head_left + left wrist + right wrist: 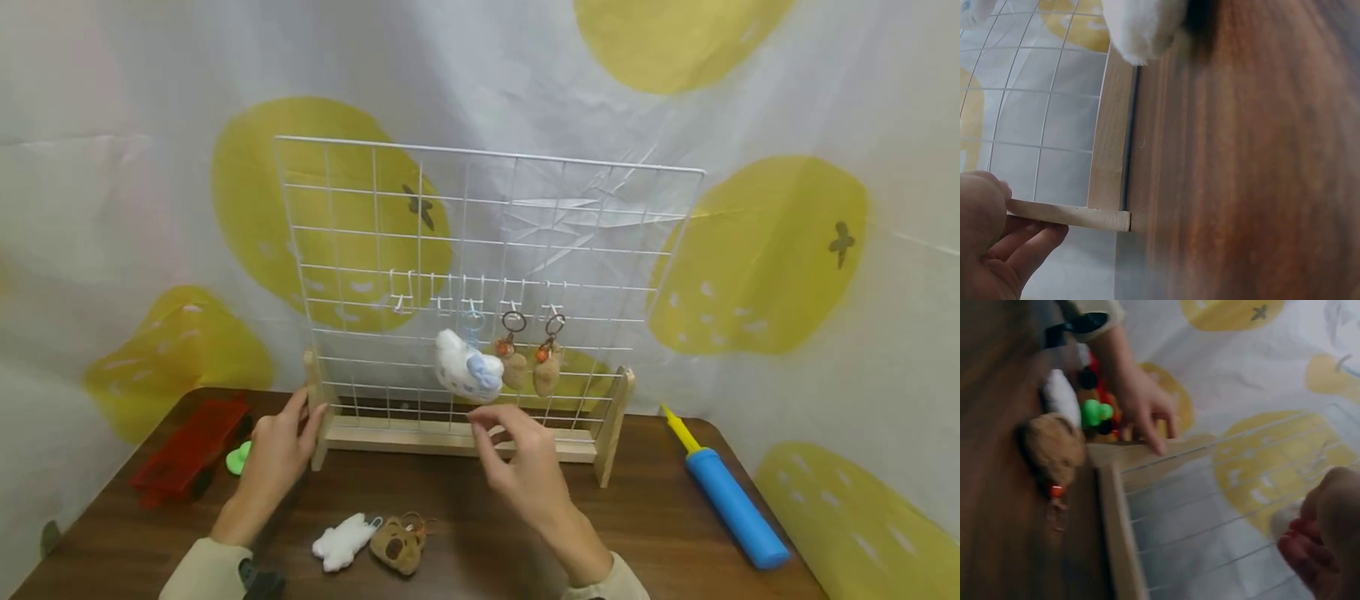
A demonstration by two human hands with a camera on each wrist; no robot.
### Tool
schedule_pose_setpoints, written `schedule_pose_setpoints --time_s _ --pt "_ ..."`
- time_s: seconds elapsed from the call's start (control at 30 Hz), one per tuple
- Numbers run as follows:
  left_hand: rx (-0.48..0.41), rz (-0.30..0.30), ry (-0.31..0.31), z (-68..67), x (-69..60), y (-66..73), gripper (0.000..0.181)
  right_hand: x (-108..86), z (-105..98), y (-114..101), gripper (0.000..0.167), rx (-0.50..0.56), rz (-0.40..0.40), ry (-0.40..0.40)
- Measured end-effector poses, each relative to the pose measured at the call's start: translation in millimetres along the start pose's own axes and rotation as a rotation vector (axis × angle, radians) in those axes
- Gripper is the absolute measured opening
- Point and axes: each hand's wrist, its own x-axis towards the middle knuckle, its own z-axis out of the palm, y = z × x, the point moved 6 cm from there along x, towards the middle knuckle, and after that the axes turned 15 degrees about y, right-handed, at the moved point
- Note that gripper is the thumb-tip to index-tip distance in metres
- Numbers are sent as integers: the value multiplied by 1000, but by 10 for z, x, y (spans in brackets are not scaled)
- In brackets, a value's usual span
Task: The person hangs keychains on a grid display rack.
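Observation:
A white wire grid rack (491, 156) stands upright in a wooden base (450, 437). My left hand (279, 442) holds the rack's left wooden post (1069, 215), fingers on one side and thumb on the other. A white plush keychain with a blue bow (461, 367) hangs tilted from a hook in the middle. Just below it is my right hand (521, 454), fingers loosely bent, with nothing visible in its grasp. Two brown plush keychains (547, 371) hang to the right of the white one. White hooks (401, 304) on the left carry nothing.
On the table in front lie a white plush keychain (343, 542) and a brown bear keychain (400, 546). A red toy car (191, 450) and a green object (238, 458) are at left. A blue pump with a yellow nozzle (735, 508) lies at right.

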Motion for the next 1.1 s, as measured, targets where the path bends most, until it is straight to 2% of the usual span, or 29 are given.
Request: schedule_pose_setpoints --time_s 0.1,0.23,0.4,0.53,0.63,0.77,0.97,1.1 --pt "9 0 8 -40 -5 -20 21 -162 241 98 12 12 67 -178" --pt "12 7 3 -28 -3 -18 22 -388 444 221 12 34 175 -394" --pt "5 -2 2 0 12 -2 22 -633 556 351 20 32 287 -637" --pt "7 1 -2 9 19 9 23 -774 601 409 24 39 305 -767" --pt "9 -4 -4 7 21 11 23 -842 636 429 24 30 267 -814" --pt "13 -11 -7 -1 21 8 22 -908 671 448 23 5 231 -831" --pt "19 -12 -7 -4 19 -16 22 -919 699 450 12 -4 242 -815" --pt "19 -12 -3 -7 17 -31 22 -889 703 449 14 -11 267 -794"
